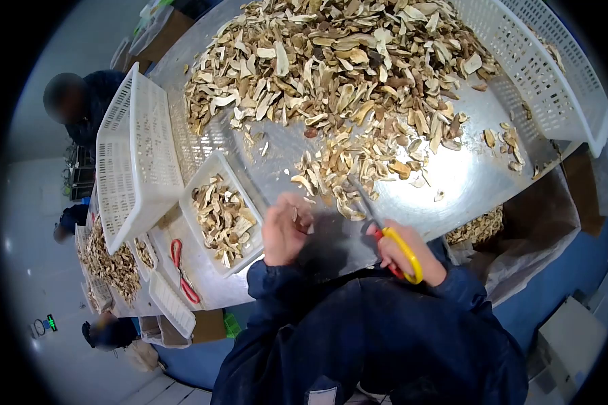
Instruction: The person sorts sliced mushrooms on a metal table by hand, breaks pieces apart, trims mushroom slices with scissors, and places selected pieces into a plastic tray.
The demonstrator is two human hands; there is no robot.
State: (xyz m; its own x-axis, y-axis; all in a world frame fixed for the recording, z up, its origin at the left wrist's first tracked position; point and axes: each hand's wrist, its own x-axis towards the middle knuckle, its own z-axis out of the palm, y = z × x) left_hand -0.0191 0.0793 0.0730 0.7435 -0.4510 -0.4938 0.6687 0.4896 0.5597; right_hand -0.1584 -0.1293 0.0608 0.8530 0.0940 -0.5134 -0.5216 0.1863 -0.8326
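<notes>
My right hand (412,247) grips a pair of scissors (411,260) with yellow and red handles. Their blades point up and left, towards loose dried mushroom slices (344,172) on the metal table (277,152). To the left is my left hand (287,229), slightly blurred, its fingers curled in. What it holds, if anything, is too small to name. Just left of that hand stands a white tray (255,253) with mushroom slices in it. Beyond both hands, a large heap of dried mushroom slices (331,61) covers the back of the table.
White perforated baskets stand at the left (138,162) and right (544,81). Red-handled scissors (177,260) lie left of the tray. Below the table's right edge is a plastic-lined box (534,216) holding more slices. People in dark clothing (101,101) are at the far left.
</notes>
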